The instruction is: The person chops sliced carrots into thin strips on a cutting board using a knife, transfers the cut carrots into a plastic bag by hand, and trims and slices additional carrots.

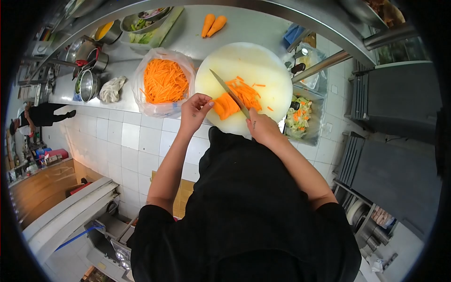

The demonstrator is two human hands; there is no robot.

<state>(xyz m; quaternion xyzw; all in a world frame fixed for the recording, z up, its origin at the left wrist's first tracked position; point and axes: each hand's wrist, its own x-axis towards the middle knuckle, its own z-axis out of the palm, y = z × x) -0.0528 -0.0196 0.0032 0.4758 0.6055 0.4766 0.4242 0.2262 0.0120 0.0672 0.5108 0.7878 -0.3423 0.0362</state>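
Note:
On the round white cutting board (268, 61) lies a stack of carrot slices (225, 106), with carrot strips (245, 93) to its right. My right hand (264, 127) grips the handle of a kitchen knife (226, 88), whose blade crosses the carrot between slices and strips, its tip pointing away and left. My left hand (194, 112) is closed, thumb and fingertips pinched at the left edge of the slices. Left of the board, a clear plastic bag (139, 89) holds a heap of shredded carrot (165, 81).
Two peeled carrots (214, 25) lie behind the board. A bin of vegetable scraps (299, 118) stands right of it. A crumpled cloth (112, 89) and metal bowls (89, 85) sit at left. A metal shelf edge (272, 7) runs overhead. Another person (40, 115) is far left.

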